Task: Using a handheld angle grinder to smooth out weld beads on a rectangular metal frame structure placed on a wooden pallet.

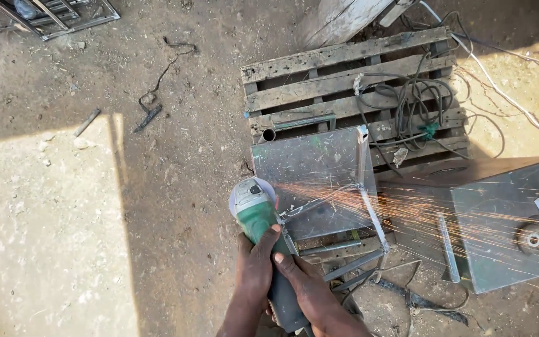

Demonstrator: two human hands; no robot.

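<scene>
Grinding: angle grinder throwing sparks off a steel frame
Grip: left hand and right hand clamped around its body
Handling: likely heavy, kicking; best held at the barrel

Both hands, left hand and right hand, grip the green angle grinder; sparks spray across what looks like a metal frame.

Dirt floor; wooden pallet ahead of the grip carries metal sheet, cable coil; grey panel right.
</scene>
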